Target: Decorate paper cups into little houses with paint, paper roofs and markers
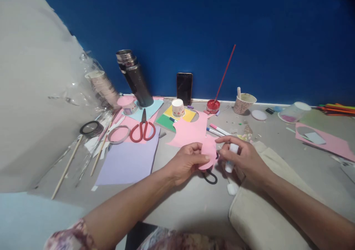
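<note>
My left hand [188, 162] pinches a small rounded piece of pink paper [208, 152], its thumb pressed on the front. My right hand [245, 157] holds a small white tube [232, 157] that looks like a glue stick, its fingers wrapped round it. The right fingertips reach close to the paper's right edge; whether they touch it I cannot tell. Below the paper, a black looped handle [211, 177], probably of scissors, shows on the table. A small white piece [232, 189] lies under my right hand. Behind the hands is a cut pink sheet [191, 130].
Red-handled scissors [142, 128] and a purple sheet [126, 163] lie to the left. Further back stand a dark flask [137, 82], a phone [184, 87], a paper cup [178, 109] and a red pot [213, 106] with a stick. A beige cloth [271, 191] lies at the right.
</note>
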Motion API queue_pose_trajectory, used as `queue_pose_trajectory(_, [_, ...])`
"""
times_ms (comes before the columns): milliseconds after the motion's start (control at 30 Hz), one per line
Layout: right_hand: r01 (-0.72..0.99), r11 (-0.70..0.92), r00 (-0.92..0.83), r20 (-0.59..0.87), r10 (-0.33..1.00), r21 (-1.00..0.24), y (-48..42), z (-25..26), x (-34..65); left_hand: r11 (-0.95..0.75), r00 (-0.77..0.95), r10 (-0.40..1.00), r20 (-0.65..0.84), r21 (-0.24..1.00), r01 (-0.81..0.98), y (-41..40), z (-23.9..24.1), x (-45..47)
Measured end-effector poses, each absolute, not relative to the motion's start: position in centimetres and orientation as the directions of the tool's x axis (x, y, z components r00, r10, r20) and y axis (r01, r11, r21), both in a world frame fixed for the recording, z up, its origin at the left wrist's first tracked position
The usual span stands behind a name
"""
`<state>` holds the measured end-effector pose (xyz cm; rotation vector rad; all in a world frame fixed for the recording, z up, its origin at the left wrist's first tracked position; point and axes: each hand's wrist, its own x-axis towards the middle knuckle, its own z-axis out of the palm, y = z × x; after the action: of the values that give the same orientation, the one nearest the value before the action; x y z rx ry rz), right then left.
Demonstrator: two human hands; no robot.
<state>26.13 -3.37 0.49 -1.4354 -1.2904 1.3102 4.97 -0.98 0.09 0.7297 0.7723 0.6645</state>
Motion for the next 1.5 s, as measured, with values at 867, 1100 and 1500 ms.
queue_pose_trajectory(867, [0.477,0.563,-0.215,0.532,0.819,-0.675,-4.4,0.8,25.0,0.254,0.509,0.822,-0.254,0.965,0.072,-1.4,-0.5,5.2])
queue_pose_trajectory(1100, [0.425,0.735,-0.316,0.674,0.667,-0.528,-4.0,0.1,24.3,0.287,0.523,0.811,-0.263,0.957,0.037,-1.5,-0.9,5.2])
queue_pose_trajectory(1500, [0.445,0.777,-0.385,0.689,0.614,-0.445,-4.1,-0.1,24.4,0.441,0.557,0.752,-0.352,0.897,-0.028,-1.6,-0.4,5.4])
